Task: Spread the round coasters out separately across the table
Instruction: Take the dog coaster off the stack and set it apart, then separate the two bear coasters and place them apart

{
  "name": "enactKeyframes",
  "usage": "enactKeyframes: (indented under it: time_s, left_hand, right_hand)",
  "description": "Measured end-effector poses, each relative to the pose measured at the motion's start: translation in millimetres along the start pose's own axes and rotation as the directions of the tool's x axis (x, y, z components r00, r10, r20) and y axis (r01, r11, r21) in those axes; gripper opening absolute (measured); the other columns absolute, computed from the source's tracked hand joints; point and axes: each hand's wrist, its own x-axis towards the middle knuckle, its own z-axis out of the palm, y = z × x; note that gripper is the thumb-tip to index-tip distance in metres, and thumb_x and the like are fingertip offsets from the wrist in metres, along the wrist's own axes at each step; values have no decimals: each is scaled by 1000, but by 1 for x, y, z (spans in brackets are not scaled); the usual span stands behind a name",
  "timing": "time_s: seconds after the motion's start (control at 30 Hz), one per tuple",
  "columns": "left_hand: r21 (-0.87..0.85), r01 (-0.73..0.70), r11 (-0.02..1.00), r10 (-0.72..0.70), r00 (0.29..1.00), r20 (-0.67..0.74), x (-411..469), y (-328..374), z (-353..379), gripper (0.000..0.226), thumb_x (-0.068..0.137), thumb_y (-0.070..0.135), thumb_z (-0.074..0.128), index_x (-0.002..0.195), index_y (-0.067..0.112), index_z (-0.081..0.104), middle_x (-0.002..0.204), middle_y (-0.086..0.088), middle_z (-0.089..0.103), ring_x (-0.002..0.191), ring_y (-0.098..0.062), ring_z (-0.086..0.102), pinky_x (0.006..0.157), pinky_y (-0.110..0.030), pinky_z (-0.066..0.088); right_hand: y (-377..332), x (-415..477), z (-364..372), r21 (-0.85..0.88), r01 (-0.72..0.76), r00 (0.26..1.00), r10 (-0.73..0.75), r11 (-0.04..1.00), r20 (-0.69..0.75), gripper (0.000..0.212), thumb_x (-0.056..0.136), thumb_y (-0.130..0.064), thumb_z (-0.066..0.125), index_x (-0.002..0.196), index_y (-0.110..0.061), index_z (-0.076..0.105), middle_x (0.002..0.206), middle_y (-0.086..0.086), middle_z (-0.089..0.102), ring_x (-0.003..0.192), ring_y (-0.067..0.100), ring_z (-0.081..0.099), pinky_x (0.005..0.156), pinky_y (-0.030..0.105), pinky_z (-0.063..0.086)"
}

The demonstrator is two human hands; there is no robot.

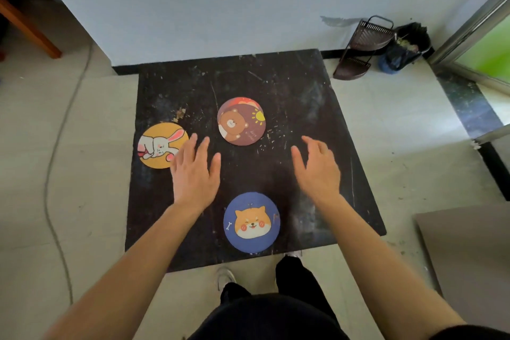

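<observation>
Three round coasters lie flat and well apart on the dark, scuffed counter (303,85): the yellow rabbit coaster (160,145) at the left edge, the brown bear coaster (241,120) toward the far middle, and the blue dog coaster (251,222) at the near edge. The left hand (194,174) is over the counter with its fingers (202,148) extended and spread, holding nothing, its outer edge overlapping the rabbit coaster's right rim. The right hand (320,171) is over bare counter right of centre, fingers loosely curled and open, also empty, and apart from every coaster.
</observation>
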Motion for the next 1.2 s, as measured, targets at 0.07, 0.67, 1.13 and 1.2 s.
enactKeyframes:
  time_s: [0.07,0.67,1.13,1.2]
  left_hand:
    - [23,-120,993,122,982,-147,26,23,-45,58,101,49,34,150,18,37,162,-13,27,149,-34,23,118,-54,19]
    - [175,-402,899,430,727,-535,64,169,-188,74,98,66,19,158,24,11,167,-16,5,153,-35,1,121,-58,2]
    - [235,-398,887,462,785,-414,34,373,-42,75,99,64,19,158,25,-3,167,-12,-7,153,-31,-10,121,-57,-3]
    - [217,-392,894,447,806,-386,28,411,-18,75,99,64,19,158,24,-4,167,-13,-8,153,-31,-11,121,-58,-2]
  right_hand:
    - [-29,25,-41,6,121,980,-119,993,-158,54,102,-50,40,146,-20,44,151,10,46,136,32,43,107,47,40]
    - [-86,19,-243,-298,351,573,-455,888,-682,68,102,-50,44,156,-10,30,162,25,18,152,37,17,121,53,18]
    - [164,97,-336,-275,258,674,-377,926,-635,74,100,-61,36,159,-20,19,167,17,7,154,32,8,124,49,11]
    - [201,110,-359,-280,252,696,-375,926,-613,74,100,-60,37,159,-20,19,167,18,7,154,33,9,123,50,12]
